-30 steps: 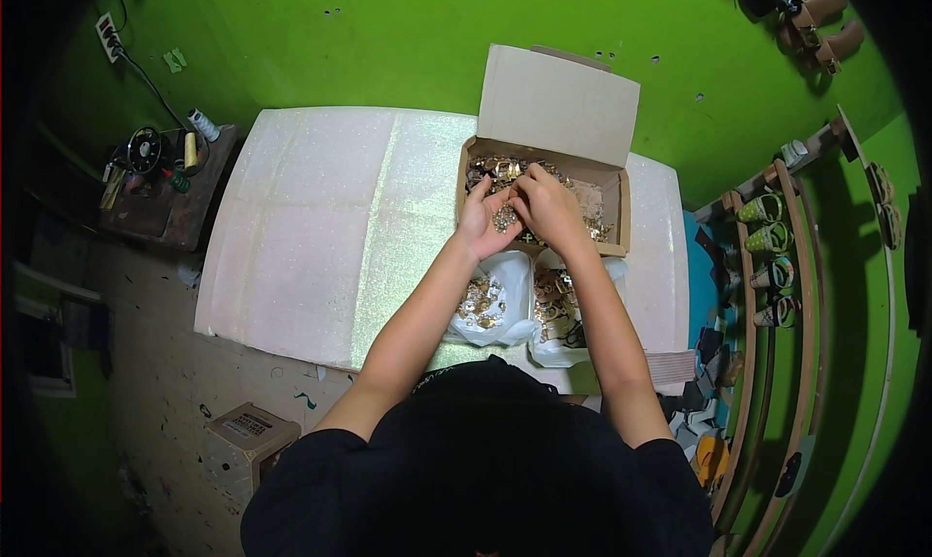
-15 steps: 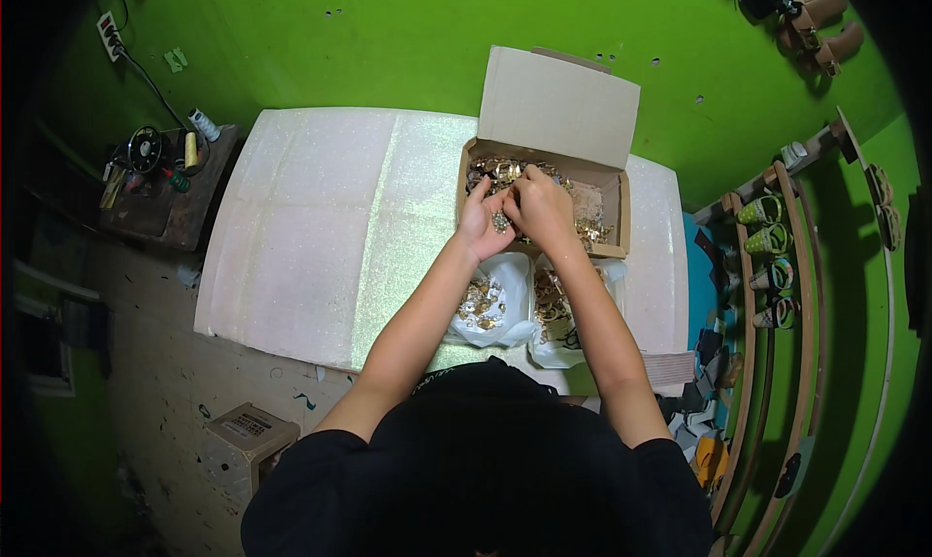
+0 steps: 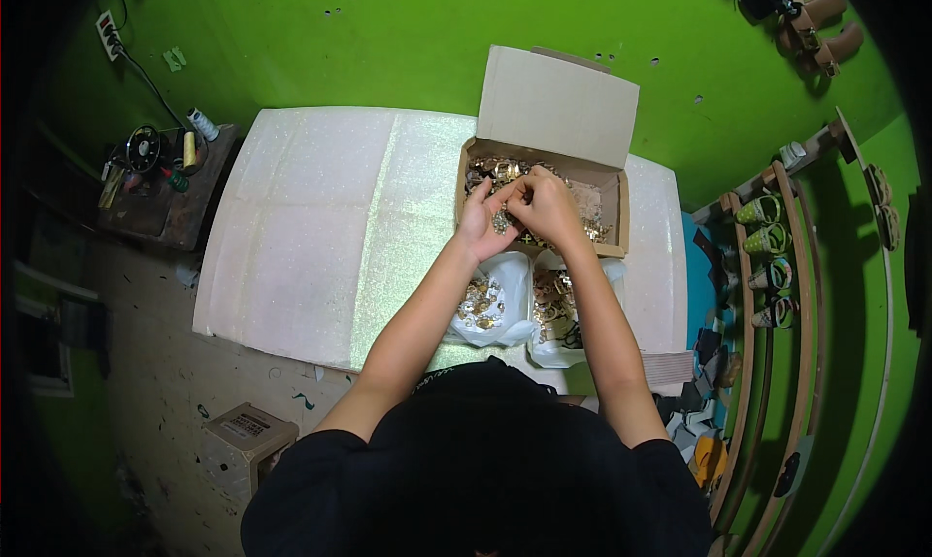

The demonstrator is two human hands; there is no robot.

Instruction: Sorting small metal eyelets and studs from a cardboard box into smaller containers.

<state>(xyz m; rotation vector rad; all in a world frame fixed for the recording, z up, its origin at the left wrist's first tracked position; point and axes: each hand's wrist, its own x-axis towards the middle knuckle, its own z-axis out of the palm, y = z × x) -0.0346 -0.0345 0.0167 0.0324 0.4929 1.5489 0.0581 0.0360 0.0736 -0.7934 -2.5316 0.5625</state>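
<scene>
Over the cardboard box (image 3: 623,217), my left hand (image 3: 478,225) is turned palm up and cupped, with a cluster of small glittering metal ornaments (image 3: 501,223) in it. Close against its fingertips, my right hand (image 3: 546,208) is closed in a pinch; what sits between those fingers is too small or hidden to make out. Gold and silver metal ornaments (image 3: 507,169) fill much of the box beneath both hands, which cover part of them.
Nearer me stand two containers lined with white plastic, a left one (image 3: 519,283) and a right one (image 3: 555,357), holding gold-coloured pieces. The box's lid (image 3: 558,106) stands raised. A glittery white sheet (image 3: 291,237) covers the table. Shoe racks (image 3: 798,266) line the right wall; a cardboard carton (image 3: 254,429) is at lower left.
My right hand has shifted slightly right and down, its fingers still pinched at the left fingertips. My left hand stays almost where it was, palm up.
</scene>
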